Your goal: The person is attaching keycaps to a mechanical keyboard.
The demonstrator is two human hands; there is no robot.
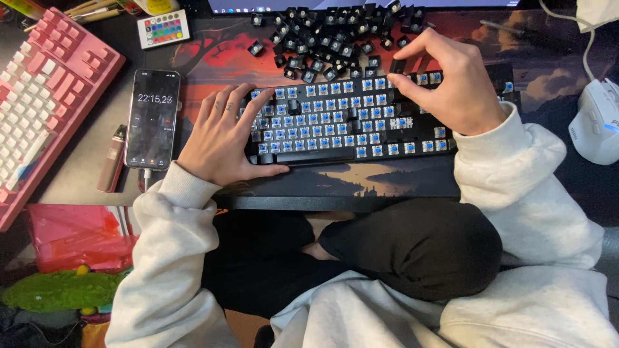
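Right hand (pixel 451 80): you are pinching a small black keycap (pixel 398 65), light, rigid, slippery; take its side walls.
Left hand (pixel 222 138): you are pressing flat, fingers spread, steadying the keyboard (pixel 351 119).

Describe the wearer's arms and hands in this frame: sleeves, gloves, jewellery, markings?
Both arms wear loose, pale grey fleece sweatshirt sleeves with ribbed cuffs ending at the wrists. The left hand and right hand are bare: no gloves, and no rings or watch visible. Small dark marks sit on two left-hand fingers; too small to tell what they are.
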